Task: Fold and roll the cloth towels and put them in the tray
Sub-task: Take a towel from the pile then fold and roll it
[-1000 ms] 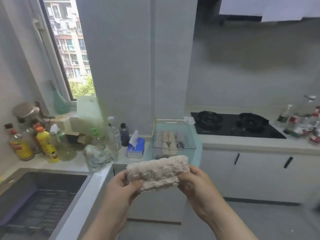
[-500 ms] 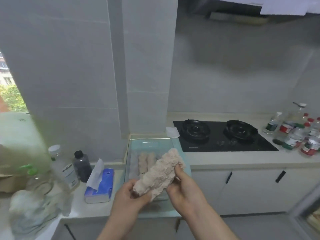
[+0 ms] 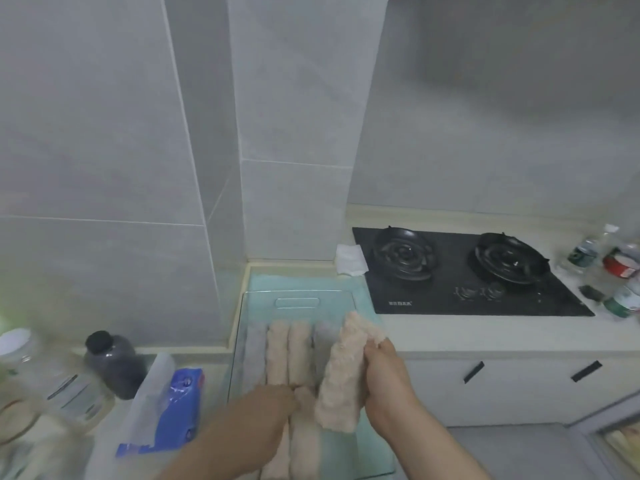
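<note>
Black hob (image 3: 467, 271) right of tray (image 3: 298, 292). In tray: four rolled towels (image 3: 278, 355) side by side. Over tray's right side: beige roll (image 3: 341, 375), tilted, right hand (image 3: 384, 379) curled round it. At tray's near end: left hand (image 3: 273, 420) touching the rolls, can't tell how its fingers lie.

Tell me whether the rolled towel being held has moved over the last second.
Yes. The towel, gripped by the right hand, went from in front of the tray to over its right side, turned lengthwise beside the rolls.
</note>
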A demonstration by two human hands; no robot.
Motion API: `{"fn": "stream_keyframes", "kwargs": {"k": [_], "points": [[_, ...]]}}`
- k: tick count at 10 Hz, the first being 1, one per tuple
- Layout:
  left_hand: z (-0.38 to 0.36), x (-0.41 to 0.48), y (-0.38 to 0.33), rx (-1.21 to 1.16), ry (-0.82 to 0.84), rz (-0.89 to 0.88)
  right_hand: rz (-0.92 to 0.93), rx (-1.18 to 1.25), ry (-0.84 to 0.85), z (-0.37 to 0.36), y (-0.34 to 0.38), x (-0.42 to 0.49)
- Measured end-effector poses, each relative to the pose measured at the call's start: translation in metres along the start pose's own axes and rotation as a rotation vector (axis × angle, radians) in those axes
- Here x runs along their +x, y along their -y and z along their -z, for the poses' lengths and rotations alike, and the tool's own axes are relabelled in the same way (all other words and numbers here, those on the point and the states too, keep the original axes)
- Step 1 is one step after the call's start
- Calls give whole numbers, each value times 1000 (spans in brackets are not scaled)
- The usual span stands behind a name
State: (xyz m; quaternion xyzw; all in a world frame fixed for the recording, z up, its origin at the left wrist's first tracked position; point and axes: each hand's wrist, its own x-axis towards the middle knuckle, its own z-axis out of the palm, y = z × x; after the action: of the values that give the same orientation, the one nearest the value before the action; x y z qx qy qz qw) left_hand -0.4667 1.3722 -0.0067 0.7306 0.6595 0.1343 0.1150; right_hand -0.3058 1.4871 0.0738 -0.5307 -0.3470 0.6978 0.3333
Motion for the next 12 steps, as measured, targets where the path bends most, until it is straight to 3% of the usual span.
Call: {"fn": "stream_keyframes", "kwargs": {"k": [1,2,3,4,7,9,10,12], "points": [[-20,27,5,164,289,-248,-143,150,24,12,-1,15],[-30,51,2,403,512,-318,-301,304,50,24,-4,25],[-38,62,2,491,611,-224,-319,316,14,31,-14,32],[-38,60,4,429,664,-130,-302,197,-45,27,-25,29],[-37,48,15,238,667,-58,-377,-460,-67,1,-71,50],[-34,45,21,149,689,30,-495,-367,-103,-5,-88,66],[-36,43,18,115,622,83,-483,-397,-28,1,-102,70],[-36,37,13,221,532,199,-252,-985,-116,-7,-103,70]]}}
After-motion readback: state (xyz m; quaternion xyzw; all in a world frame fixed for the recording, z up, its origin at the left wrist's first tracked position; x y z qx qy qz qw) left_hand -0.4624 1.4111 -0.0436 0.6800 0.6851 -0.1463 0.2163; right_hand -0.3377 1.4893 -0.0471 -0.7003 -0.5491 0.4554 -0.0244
